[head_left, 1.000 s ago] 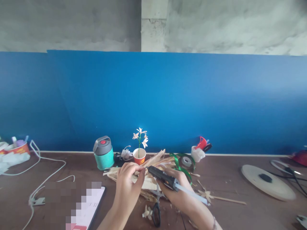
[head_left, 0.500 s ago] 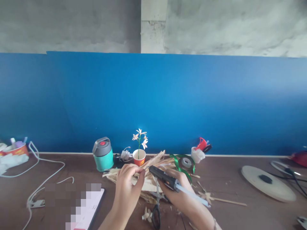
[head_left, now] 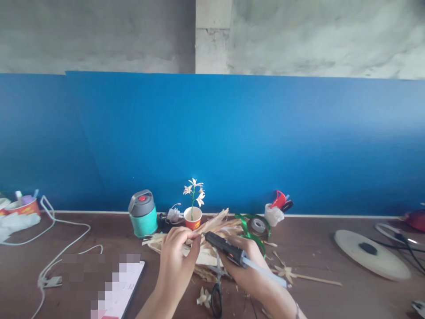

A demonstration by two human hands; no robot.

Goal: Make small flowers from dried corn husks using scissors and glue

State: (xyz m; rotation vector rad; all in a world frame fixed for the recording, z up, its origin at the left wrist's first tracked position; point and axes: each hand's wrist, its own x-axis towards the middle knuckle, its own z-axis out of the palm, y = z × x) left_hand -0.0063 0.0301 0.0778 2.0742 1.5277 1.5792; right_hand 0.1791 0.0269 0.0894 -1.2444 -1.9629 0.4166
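My right hand [head_left: 242, 254] is wrapped round a black glue gun [head_left: 226, 248], with a pale glue stick [head_left: 265, 272] sticking out of its back. The gun's nozzle points left, right at the fingertips of my left hand [head_left: 181, 250]. Those fingers are pinched together, and whatever small piece they hold is too hidden to make out. Under both hands lies a heap of dry corn husks [head_left: 217, 223]. Scissors [head_left: 217, 297] with dark handles lie between my forearms, beside a small husk flower [head_left: 203, 297]. To the right is another husk flower [head_left: 286, 272] near a thin stick.
Behind the husks stands a paper cup [head_left: 192, 218] with a stemmed flower spray [head_left: 193, 190]. A teal flask [head_left: 143, 217] is to its left, and green ribbon [head_left: 247, 228] and a tape roll [head_left: 258, 225] to its right. A round lid-like disc [head_left: 372, 259] lies far right; a phone [head_left: 124, 288] lies front left.
The glue gun has shifted slightly left, and its nozzle is now closer to the left fingertips. My left hand stays in place.
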